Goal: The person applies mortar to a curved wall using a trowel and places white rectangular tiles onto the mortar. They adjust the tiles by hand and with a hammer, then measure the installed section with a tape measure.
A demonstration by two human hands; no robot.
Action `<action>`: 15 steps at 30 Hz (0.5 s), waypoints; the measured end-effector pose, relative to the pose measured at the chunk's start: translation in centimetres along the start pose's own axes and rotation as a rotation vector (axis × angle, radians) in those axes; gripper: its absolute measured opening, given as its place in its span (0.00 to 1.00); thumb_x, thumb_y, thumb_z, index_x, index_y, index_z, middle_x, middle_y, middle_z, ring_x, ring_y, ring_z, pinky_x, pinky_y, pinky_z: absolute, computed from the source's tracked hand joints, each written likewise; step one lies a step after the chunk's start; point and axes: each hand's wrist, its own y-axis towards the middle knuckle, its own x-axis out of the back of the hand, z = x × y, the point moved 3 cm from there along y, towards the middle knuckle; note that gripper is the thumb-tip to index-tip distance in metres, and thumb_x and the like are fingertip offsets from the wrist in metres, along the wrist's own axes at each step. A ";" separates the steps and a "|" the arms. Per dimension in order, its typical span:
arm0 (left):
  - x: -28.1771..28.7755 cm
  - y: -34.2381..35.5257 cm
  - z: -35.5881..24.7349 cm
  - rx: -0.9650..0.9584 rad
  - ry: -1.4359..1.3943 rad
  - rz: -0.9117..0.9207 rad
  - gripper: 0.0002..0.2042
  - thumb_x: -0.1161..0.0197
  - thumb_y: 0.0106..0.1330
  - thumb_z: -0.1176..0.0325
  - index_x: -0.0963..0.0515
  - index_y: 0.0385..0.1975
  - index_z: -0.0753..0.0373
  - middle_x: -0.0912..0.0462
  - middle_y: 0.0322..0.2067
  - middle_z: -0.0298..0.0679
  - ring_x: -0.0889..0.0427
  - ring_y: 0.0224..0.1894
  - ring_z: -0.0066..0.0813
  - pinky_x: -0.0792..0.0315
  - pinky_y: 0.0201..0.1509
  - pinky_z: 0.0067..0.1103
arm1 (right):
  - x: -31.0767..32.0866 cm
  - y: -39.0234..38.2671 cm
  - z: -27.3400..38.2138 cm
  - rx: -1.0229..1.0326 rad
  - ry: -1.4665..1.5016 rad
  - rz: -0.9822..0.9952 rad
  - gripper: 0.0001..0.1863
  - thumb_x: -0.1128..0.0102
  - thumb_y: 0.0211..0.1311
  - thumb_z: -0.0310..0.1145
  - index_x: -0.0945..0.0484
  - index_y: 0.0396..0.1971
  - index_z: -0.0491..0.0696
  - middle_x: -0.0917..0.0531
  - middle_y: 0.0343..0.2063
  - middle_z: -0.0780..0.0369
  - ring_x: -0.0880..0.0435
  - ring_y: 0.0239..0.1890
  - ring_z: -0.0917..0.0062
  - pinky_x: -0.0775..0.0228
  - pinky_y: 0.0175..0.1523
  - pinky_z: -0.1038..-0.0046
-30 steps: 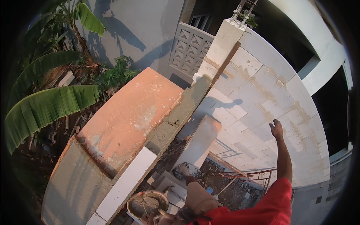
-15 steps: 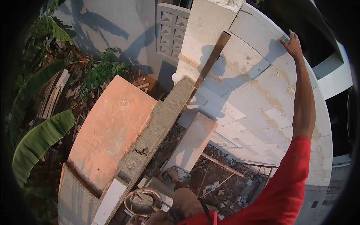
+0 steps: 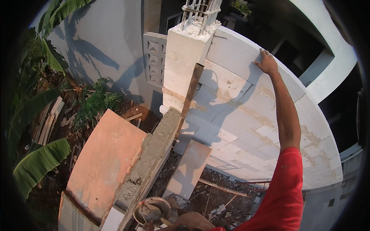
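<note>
My right hand is at the top edge of a white block wall, its fingers bent over the edge and its thumb on the near face. That arm, in a red sleeve, reaches far up on the right. Low in the picture, a round bucket contains grey mortar and what looks like a trowel, its pale handle at the near side. My left hand shows only as a few fingers closed at the bucket's near rim; the picture's lower edge cuts off the rest.
A mortar-topped ledge runs beside an orange-faced board. An upright wooden strip stands against a white column with bare rebar. Below lie a plank and rubble. Banana leaves fill the left.
The view has shifted, so the column's top and rebar now show. My right hand has come down onto the wall's top edge from spread fingers. The bucket appears slightly farther right.
</note>
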 end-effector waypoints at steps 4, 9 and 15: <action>-2.3 2.0 2.0 0.077 0.000 0.111 0.15 0.28 0.57 0.62 0.28 0.20 0.60 0.29 0.17 0.31 0.31 0.18 0.23 0.36 0.24 0.25 | 0.7 -0.4 0.6 0.004 -0.022 -0.002 0.47 0.29 0.55 0.48 0.40 0.73 0.51 0.35 0.71 0.52 0.32 0.71 0.56 0.38 0.73 0.60; -3.3 1.5 2.1 0.099 -0.046 0.188 0.14 0.29 0.57 0.62 0.28 0.20 0.59 0.30 0.17 0.29 0.31 0.18 0.21 0.36 0.24 0.24 | -1.0 0.5 -0.7 0.051 -0.040 -0.048 0.47 0.29 0.53 0.48 0.38 0.72 0.49 0.31 0.68 0.51 0.29 0.67 0.54 0.33 0.70 0.58; -4.9 -0.4 3.2 0.047 -0.147 0.207 0.16 0.28 0.59 0.64 0.32 0.19 0.54 0.35 0.18 0.25 0.37 0.22 0.16 0.41 0.27 0.22 | -6.9 7.6 -8.0 0.219 -0.080 -0.030 0.46 0.36 0.59 0.58 0.40 0.73 0.51 0.31 0.66 0.48 0.27 0.66 0.54 0.32 0.66 0.55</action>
